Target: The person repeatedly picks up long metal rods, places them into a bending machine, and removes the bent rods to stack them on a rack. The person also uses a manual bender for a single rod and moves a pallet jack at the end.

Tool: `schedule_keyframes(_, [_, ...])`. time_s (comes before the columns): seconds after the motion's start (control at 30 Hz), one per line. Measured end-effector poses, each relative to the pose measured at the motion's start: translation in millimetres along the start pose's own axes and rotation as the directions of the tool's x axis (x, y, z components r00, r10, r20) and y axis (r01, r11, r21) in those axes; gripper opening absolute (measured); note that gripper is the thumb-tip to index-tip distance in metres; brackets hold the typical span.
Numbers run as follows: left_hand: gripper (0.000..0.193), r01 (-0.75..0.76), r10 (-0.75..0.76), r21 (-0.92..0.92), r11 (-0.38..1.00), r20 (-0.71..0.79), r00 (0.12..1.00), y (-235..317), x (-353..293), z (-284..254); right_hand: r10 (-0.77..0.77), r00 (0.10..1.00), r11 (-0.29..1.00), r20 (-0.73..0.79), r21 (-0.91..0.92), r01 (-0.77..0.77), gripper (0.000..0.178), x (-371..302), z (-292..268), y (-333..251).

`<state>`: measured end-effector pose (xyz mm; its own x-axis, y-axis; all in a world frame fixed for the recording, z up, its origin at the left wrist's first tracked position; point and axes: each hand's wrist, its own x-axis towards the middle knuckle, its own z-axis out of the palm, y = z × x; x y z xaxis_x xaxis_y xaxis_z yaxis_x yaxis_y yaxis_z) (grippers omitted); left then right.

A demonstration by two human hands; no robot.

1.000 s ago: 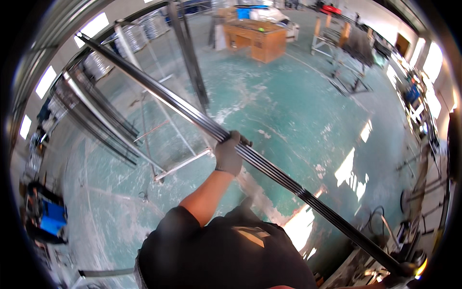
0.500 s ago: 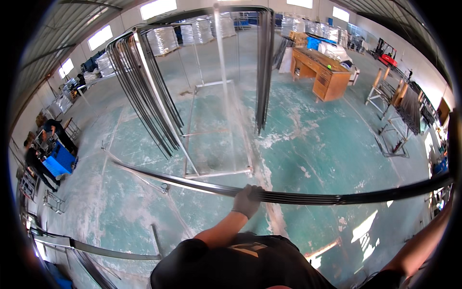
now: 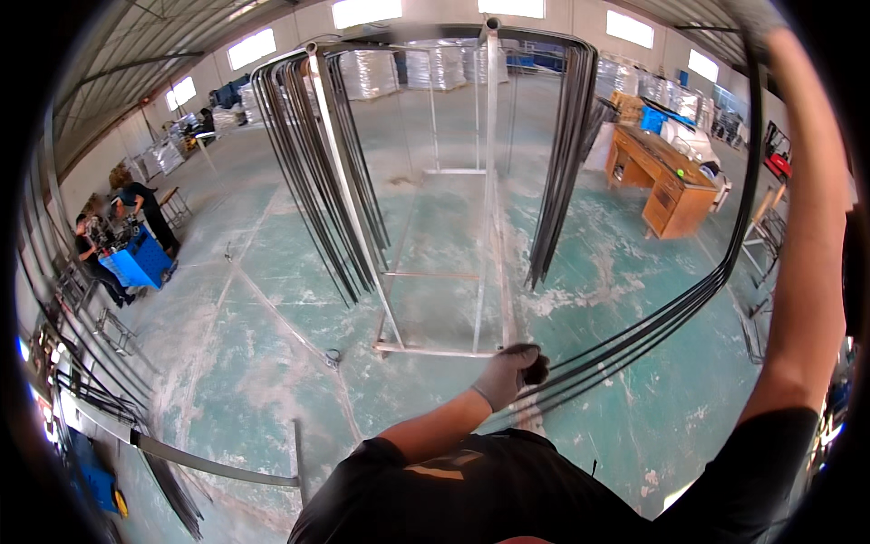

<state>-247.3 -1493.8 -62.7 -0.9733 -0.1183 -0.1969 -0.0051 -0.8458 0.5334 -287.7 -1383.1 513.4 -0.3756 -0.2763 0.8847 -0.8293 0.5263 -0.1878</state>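
**Fingers of the left hand (image 3: 509, 375) curl by the black strips (image 3: 751, 172) as their right end goes up**

The gloved fingers on the left are bent inward, narrow rather than wide, but whether they close on the strips cannot be told. The right hand (image 3: 787, 53) is blurred at the far right, beside the raised end, and the set of its fingers cannot be made out.

The strips run from beside the left hand, near the body, toward the right, then bend steeply up along the raised right arm. Half a second ago they lay almost level across the front, reaching well to the left of that hand; now they make a deep curve and fan slightly apart in its near part. For the handling, this probably means the strips are flexing under their own weight, with the right side setting their height; the fanned part may be harder to keep together. Thin dark lines bend along the left edge; whether they belong to the same strips is unclear.

Beyond the left hand stands a metal rack (image 3: 492, 136), well apart from the curve, with dark lengths hanging at its left (image 3: 304, 181) and right (image 3: 564, 163). Near left is a metal bar (image 3: 217, 458). Farther left, two people stand at a blue cart (image 3: 138, 259).
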Motion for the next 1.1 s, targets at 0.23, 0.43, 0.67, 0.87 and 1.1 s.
schedule_keyframes(0.23, [0.023, -0.309, 0.381, 0.377, 0.873, -0.135, 0.914, 103, -2, -1, -0.268, 0.947, 0.952, 0.176, -0.101, 0.288, 0.029, 54, 119, -26])
schedule_keyframes(0.43, [0.028, -0.056, 0.112, 0.188, 0.981, -0.303, 0.946, 94, 16, -117, -0.476, 0.848, 0.801, 0.234, -0.284, 0.527, 0.024, 104, 247, -54])
schedule_keyframes(0.67, [0.034, -0.202, 0.301, 0.285, 0.937, -0.366, 0.880, 220, 42, -202, -0.574, 0.773, 0.717, 0.272, -0.289, 0.634, 0.022, 167, 387, -73])
schedule_keyframes(0.87, [0.032, -0.100, 0.273, 0.360, 0.928, -0.469, 0.840, 291, 51, -267, -0.522, 0.767, 0.751, 0.374, -0.224, 0.621, 0.027, 219, 456, -89])
schedule_keyframes(1.1, [0.032, -0.192, 0.422, 0.775, 0.603, -0.106, 0.900, 250, 99, -348, -0.522, 0.760, 0.807, 0.387, -0.066, 0.587, 0.031, 247, 561, -83])
